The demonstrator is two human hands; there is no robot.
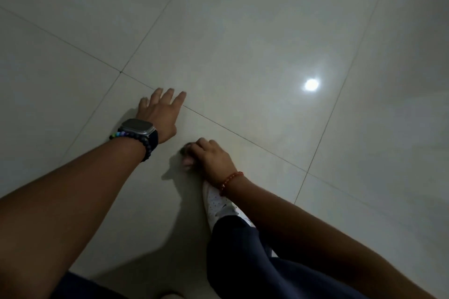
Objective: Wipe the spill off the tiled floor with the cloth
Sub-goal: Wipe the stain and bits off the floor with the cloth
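Pale glossy tiled floor [243, 31], grout lines crossing, one round light reflection [311, 85]. Left hand [159, 111] flat on the tile, fingers spread wide, holding nothing; watch [137, 127] and bead bracelet [145, 145] at the wrist. Right hand [213, 158] pressed to the floor near a white shoe [216, 204], grip closed on a small dark, blurred cloth [185, 150]. Spill not discernible.

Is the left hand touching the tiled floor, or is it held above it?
Touching. In the head view, the left hand lies flat, fingers spread on the tiled floor, with no gap or separate shadow under the fingers.
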